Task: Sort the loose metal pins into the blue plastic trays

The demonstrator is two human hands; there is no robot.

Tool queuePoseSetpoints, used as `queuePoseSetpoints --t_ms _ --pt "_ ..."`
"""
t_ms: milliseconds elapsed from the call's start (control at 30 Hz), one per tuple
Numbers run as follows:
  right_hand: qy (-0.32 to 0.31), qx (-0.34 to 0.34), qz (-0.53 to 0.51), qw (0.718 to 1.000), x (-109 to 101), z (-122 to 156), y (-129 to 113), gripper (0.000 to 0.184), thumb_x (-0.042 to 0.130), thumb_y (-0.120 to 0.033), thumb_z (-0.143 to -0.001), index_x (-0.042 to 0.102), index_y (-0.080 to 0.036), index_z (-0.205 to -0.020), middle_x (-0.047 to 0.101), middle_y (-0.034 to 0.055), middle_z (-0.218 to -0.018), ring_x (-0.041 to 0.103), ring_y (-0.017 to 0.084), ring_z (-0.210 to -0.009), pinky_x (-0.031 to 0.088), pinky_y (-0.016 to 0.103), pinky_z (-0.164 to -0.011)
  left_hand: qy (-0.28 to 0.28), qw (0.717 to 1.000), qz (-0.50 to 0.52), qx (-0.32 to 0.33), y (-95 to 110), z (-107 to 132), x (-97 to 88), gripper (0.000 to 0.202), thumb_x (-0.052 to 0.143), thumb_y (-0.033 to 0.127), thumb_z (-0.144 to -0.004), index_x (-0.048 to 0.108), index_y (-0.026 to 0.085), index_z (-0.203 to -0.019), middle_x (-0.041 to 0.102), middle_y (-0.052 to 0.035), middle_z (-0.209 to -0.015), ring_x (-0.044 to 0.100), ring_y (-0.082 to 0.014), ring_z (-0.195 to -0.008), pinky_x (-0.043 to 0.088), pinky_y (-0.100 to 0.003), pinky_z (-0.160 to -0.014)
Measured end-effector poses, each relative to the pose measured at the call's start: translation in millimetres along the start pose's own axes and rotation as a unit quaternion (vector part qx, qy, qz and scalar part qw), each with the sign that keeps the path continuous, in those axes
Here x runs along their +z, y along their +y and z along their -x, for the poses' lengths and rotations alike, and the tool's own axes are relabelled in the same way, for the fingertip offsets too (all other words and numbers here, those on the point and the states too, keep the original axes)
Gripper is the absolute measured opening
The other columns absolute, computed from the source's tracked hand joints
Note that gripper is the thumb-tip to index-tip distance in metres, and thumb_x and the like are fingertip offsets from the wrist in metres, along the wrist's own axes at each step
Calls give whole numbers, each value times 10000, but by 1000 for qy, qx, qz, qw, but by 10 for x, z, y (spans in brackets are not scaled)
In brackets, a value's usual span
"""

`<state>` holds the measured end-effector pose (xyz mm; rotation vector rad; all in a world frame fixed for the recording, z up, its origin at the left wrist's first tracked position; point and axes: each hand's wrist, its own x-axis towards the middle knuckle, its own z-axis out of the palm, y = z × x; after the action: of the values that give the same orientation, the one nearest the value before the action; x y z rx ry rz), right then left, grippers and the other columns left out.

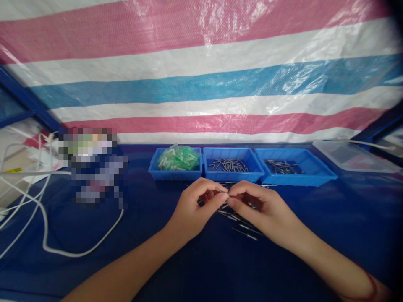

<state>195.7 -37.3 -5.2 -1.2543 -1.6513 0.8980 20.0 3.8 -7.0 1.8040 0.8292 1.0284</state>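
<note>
Both hands meet over the table in front of the bins, fingertips nearly touching. My left hand (197,205) is closed in a pinch of thumb and forefinger on a small metal pin (224,192), mostly hidden by the fingers. My right hand (267,209) pinches at the right end of the same spot, its thumb and forefinger pressed together; what lies between them is too small to make out. Beneath the hands several slim metal pins (244,225) lie loose in a pile, some with a thin shaft and a thicker section.
Behind the hands stand a blue bin with green plastic packets (179,158) and two blue bins (233,172) (294,180) of metal pins. A clear plastic lid (352,157) lies at right. White cables (78,254) loop at left. A striped sheet (201,88) hangs behind.
</note>
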Motion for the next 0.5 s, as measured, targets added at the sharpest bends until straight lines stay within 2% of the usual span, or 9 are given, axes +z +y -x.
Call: queuePoseSetpoints --t_ms 133,267,367,433,500 --pt "26 -11 27 999 -28 3 3 142 566 -346 -869 591 -206 -865 587 12 -754 550 138 -658 444 262 -589 -15 999 -34 2 -9 -6 2 96 596 252 -855 645 176 -887 627 -14 -841 569 -117 -721 454 -226 -660" --pt "54 -94 129 986 -169 -41 -11 133 538 -321 -886 585 -212 -827 595 23 -774 560 148 -694 447 278 -629 -42 989 -142 13 -13 -2 -21 172 587 267 -867 611 185 -1016 652 -13 -868 581 -138 -767 444 -259 -708" --pt "140 -137 234 952 -416 -93 5 132 543 -320 -873 580 -217 -799 610 30 -778 568 166 -709 441 305 -660 -81 960 -262 55 -10 -3 -66 244 596 303 -865 597 208 -1089 668 -22 -949 568 -190 -904 408 -340 -819" --pt "219 -124 316 915 -632 -118 53 132 537 -331 -863 581 -223 -802 609 33 -759 567 183 -691 436 329 -668 -117 934 -329 72 -15 -8 -98 256 596 356 -864 617 222 -1082 655 -37 -1038 534 -226 -989 380 -381 -853" --pt "271 -82 397 873 -853 -129 142 144 516 -351 -854 580 -235 -798 598 36 -727 572 208 -664 423 346 -634 -146 912 -376 75 -33 -14 -123 272 598 399 -859 636 233 -1072 630 -47 -1102 506 -245 -1028 368 -393 -849"
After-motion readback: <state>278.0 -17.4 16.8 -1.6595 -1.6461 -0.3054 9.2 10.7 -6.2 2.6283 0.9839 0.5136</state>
